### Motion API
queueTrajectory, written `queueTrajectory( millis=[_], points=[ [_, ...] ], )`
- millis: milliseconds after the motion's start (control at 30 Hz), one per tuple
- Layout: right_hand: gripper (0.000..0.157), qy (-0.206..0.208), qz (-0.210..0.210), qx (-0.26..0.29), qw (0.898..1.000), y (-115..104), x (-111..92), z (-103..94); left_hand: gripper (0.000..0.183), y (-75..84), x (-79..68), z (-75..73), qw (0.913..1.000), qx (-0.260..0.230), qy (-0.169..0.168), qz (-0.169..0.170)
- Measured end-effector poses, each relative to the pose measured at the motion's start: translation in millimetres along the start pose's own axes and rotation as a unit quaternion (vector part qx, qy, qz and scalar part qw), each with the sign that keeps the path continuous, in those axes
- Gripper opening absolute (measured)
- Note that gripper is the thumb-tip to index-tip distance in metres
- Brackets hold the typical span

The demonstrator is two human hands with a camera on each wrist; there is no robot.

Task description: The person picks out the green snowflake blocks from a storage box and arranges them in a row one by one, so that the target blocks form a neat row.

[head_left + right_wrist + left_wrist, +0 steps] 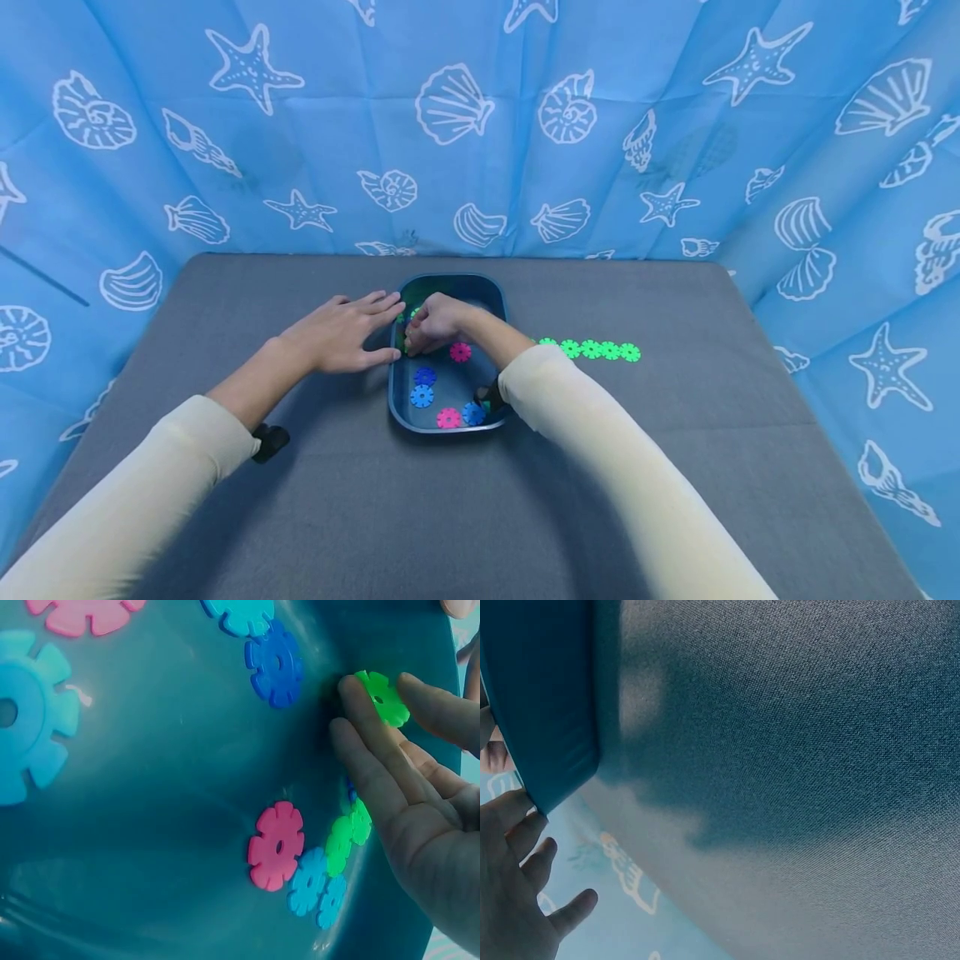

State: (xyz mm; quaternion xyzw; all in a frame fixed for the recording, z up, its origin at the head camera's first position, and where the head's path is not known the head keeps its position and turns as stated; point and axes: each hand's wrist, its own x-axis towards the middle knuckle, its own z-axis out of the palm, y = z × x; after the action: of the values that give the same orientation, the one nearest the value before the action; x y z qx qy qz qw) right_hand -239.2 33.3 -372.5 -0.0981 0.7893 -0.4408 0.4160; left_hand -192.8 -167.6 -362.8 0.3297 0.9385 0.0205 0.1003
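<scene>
The left hand (pixel 341 335), spread, touches the tray (pixel 450 431) at nine o'clock. The right hand (pixel 437 323) pinches a green disc (pixel 391 710) inside it. A green row (pixel 591 349) lies outside, at three o'clock.

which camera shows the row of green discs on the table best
The head view: the row of green discs lies in plain sight, left end partly behind the right sleeve. Neither wrist view shows it.

A bright green notched disc (pixel 391 709) with a centre hole is held tilted in the right hand (pixel 424 832), inside a blue, round-cornered tray (pixel 165 765).
</scene>
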Motion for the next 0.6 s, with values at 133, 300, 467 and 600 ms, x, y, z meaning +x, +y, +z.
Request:
queueTrajectory(
  millis=[133,300,467,600],
  points=[
    [0.031,0.009,0.004,0.003,1.000,-1,-3,-1.3,0.078,1.2,0.2,-0.3,1.0000,0.000,0.000,-0.004],
    [0.034,0.026,0.009,0.013,1.000,-4,-8,-3.0,0.078,3.5,0.5,-1.3,0.9999,0.006,-0.001,-0.012],
    [0.032,0.038,-0.010,-0.010,0.999,-7,-18,-4.2,0.078,4.3,0.2,-1.3,0.9998,0.012,-0.002,-0.012],
    [0.031,0.041,-0.027,-0.059,0.997,-5,-32,-9.4,0.078,3.7,-0.1,-0.4,0.9998,0.014,0.000,-0.012]
  ],
)
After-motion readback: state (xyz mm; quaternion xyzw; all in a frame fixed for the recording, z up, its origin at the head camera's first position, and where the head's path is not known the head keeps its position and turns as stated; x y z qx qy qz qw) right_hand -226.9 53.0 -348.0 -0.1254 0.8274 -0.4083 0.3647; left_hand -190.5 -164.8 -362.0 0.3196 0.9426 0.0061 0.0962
